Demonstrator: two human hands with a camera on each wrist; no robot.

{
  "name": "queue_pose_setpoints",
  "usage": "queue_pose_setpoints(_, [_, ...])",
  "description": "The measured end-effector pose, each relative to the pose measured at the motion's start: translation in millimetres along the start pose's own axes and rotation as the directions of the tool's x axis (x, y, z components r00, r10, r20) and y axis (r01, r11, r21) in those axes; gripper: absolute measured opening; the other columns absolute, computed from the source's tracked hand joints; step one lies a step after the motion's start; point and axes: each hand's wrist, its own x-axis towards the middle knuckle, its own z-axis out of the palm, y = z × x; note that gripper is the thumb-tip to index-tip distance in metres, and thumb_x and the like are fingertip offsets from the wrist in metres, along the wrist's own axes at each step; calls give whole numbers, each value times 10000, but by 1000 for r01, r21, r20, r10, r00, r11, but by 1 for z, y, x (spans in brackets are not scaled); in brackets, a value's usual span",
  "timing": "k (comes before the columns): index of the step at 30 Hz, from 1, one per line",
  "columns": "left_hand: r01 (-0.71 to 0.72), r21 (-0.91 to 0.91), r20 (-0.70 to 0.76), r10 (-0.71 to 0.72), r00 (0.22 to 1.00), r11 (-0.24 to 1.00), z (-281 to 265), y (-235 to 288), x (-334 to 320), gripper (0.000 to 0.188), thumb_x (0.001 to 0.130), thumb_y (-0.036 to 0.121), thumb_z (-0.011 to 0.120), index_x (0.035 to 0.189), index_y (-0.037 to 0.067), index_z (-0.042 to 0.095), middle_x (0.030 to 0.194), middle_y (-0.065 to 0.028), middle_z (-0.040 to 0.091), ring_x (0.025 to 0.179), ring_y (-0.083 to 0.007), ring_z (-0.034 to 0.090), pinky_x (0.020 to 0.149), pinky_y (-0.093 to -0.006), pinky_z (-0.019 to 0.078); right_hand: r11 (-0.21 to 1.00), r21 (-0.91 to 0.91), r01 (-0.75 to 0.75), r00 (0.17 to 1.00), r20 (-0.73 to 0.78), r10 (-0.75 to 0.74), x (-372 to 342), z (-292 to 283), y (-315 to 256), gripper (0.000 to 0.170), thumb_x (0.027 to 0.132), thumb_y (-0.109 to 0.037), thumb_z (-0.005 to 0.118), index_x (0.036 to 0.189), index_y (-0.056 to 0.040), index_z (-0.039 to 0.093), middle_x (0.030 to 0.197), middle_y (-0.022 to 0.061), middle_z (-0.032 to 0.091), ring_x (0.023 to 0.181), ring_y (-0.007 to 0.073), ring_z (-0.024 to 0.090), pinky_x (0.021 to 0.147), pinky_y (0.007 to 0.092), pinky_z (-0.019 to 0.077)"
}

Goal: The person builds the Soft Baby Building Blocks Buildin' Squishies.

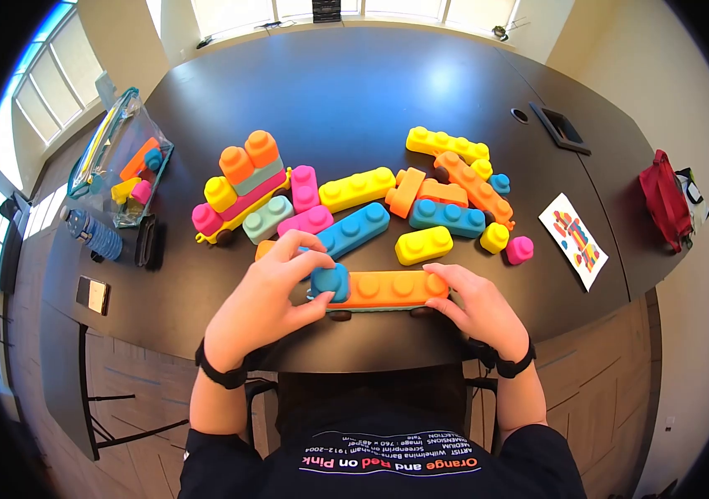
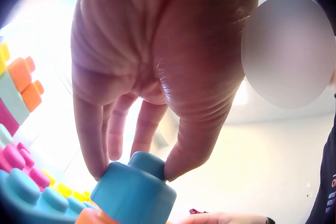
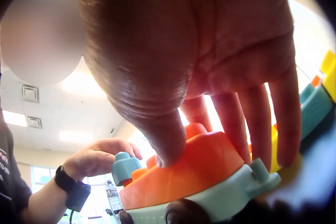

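One blue block (image 1: 329, 284) pinched in my left hand (image 1: 269, 297), at the orange block's (image 1: 388, 288) left end; my right hand (image 1: 479, 309) grips its other end.

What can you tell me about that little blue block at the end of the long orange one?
The small blue block is a squat, round-edged cube with one rounded stud on top. It looks like smooth, slightly matte plastic or rubber, with no damage showing. It sits stud up on the left end of the long orange block, pinched between the thumb and fingers of the left hand. Whether it is fully pressed down, I can't tell.
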Motion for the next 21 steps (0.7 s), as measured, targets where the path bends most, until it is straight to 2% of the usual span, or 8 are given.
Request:
queue_pose_setpoints(3, [15, 23, -10, -15, 1000, 1000, 8, -1, -2, 318, 831, 43, 796, 1134, 49, 702, 1181, -118, 653, 974, -295, 686, 885, -374, 569, 1000, 2, -6, 1000, 6, 6, 1, -1, -1, 463, 963, -229, 763, 1374, -66, 624, 1261, 170, 696, 1091, 400, 688, 926, 437, 568])
queue_pose_setpoints(5, [104, -13, 66, -103, 992, 994, 8, 1, -3, 337, 847, 42, 790, 1170, 49, 695, 1188, -137, 679, 1028, -329, 688, 915, -395, 561, 1000, 4, -9, 1000, 5, 9, 0, 0, 0, 464, 963, -229, 763, 1375, -66, 624, 1262, 172, 696, 1092, 400, 688, 926, 436, 568])
queue_pose_setpoints(8, [111, -101, 56, -105, 993, 989, 16, -6, -9, 420, 849, 69, 826, 1238, 45, 669, 1179, -151, 698, 1072, -354, 683, 935, -409, 554, 1000, -1, 8, 1000, -8, -8, -1, 1, 2, 465, 965, -231, 761, 1377, -66, 623, 1264, 169, 695, 1091, 401, 688, 927, 435, 567])
queue_pose_setpoints(11, [65, -74, 0, -65, 998, 995, 24, -4, -11, 523, 831, 115, 870, 1293, 38, 639, 1165, -153, 701, 1092, -374, 674, 946, -412, 547, 1000, 1, -3, 1000, -9, 3, -1, -1, 1, 463, 966, -233, 759, 1377, -67, 623, 1264, 170, 694, 1091, 402, 687, 929, 437, 566])
queue_pose_setpoints(14, [95, -38, 1, -95, 995, 995, 31, -7, -11, 586, 797, 148, 905, 1302, 39, 630, 1166, -159, 701, 1090, -385, 669, 953, -412, 542, 1000, 12, -10, 1000, 8, 10, -1, -2, 0, 461, 968, -234, 757, 1377, -68, 623, 1266, 175, 693, 1092, 405, 685, 933, 437, 564])
queue_pose_setpoints(21, [93, -31, -1, -93, 996, 995, 38, -12, -9, 571, 779, 120, 909, 1275, 38, 636, 1158, -167, 701, 1082, -397, 668, 947, -420, 541, 999, 35, -15, 1000, 5, 15, -1, -3, 1, 455, 971, -234, 752, 1377, -71, 623, 1269, 178, 692, 1104, 409, 682, 939, 439, 563])
